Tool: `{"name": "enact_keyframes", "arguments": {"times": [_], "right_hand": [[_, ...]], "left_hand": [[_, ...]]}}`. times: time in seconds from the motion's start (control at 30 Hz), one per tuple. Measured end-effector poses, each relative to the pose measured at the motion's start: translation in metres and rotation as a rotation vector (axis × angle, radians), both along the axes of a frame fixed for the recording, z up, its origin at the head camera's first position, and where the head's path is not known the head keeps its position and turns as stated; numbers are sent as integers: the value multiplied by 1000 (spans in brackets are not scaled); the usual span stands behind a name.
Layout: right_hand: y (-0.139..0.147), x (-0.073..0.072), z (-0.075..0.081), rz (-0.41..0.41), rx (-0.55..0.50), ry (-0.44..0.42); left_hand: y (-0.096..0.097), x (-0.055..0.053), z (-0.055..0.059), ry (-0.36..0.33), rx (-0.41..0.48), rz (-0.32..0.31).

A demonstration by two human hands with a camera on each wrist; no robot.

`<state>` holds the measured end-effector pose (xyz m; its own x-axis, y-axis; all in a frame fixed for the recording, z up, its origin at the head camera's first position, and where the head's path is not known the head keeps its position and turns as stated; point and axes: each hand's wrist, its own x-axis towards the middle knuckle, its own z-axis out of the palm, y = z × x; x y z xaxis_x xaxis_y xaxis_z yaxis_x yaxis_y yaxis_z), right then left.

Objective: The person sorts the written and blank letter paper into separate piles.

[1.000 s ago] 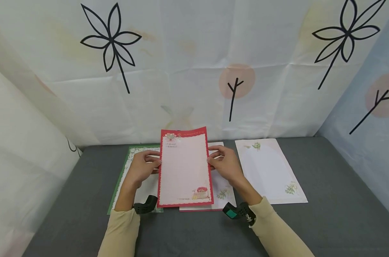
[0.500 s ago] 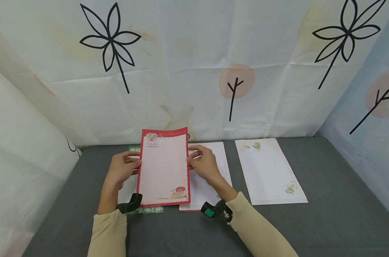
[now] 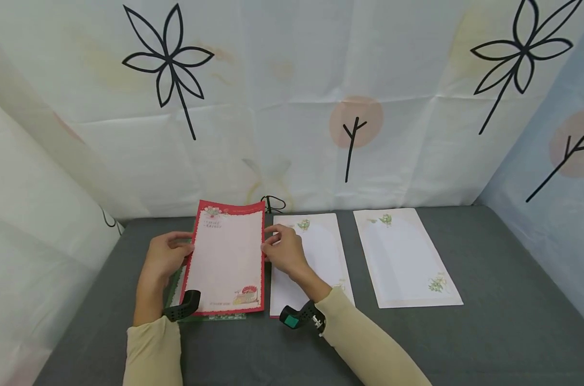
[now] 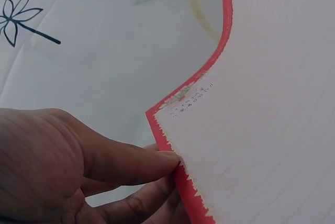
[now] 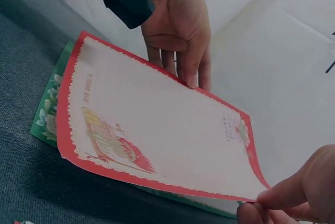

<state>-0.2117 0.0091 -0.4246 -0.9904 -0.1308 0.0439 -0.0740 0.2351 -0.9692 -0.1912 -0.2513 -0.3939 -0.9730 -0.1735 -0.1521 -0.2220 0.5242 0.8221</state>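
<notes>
Both hands hold one red-bordered sheet of letter paper, printed with a small picture in its lower right corner. My left hand pinches the left edge between thumb and fingers, seen closely in the left wrist view, where the paper's top edge bows. My right hand pinches the opposite edge, as the right wrist view shows at its lower right. Beneath the held sheet lies a green-bordered sheet with white flowers, mostly covered. The red sheet is raised above it and curved.
Right of the held sheet lies a white sheet with green sprigs, partly behind the right forearm. Another such white sheet lies farther right. All rest on a dark grey cloth. A white patterned curtain rises behind. A thin black cord shows at its base.
Both hands have carried the red-bordered sheet leftward, from partly over the middle white sheet to over the green-bordered one, and slightly lower in the last half second. The middle white sheet is now more exposed.
</notes>
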Motion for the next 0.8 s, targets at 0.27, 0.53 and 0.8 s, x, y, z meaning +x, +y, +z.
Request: {"name": "enact_keyframes", "arguments": {"times": [0.27,0.53,0.8], "right_hand": [[-13,-3,-9,26,111,2],[-23,-4,-14,40,248,-25],[-25,-3,-8,76,299,-48]], "left_hand": [[-4,0,-6,-16,-44,25],[-4,-2,-12,-30,-124,110],[-4,-5,-15,-106,-240,136]]}}
